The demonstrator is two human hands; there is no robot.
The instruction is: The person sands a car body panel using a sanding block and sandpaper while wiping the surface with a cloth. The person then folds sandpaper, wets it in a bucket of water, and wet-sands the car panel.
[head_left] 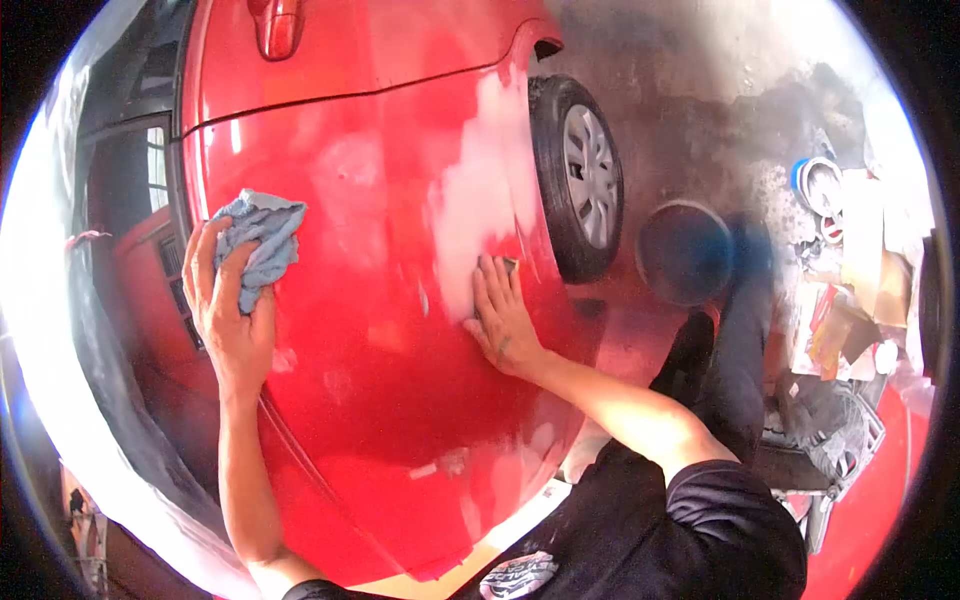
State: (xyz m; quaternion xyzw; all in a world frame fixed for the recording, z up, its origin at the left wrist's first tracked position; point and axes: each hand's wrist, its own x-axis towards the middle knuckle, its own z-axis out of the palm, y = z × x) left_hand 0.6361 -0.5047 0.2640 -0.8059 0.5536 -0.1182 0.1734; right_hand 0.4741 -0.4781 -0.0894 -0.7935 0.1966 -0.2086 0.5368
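My left hand [235, 315] is closed around a crumpled blue-grey cloth [262, 235], near the window edge of a red car [370, 420]. On the rear side panel, my right hand [503, 315] lies with its fingers together and stretched over a small tan-edged piece of sandpaper [512, 266]; most of it is hidden under the fingers. Beneath and above those fingertips spreads a pale, dull patch [480, 190] on the paint, beside the wheel arch. Smaller whitish marks dot the red surface around both hands.
The car's rear wheel [590, 175] stands right of the panel. A round bucket [685, 252] is on the floor close to my leg [735, 370]. At the far right are a blue-rimmed tin [820, 187], cardboard [865, 245] and assorted clutter. A door handle [278, 30] juts out at the top.
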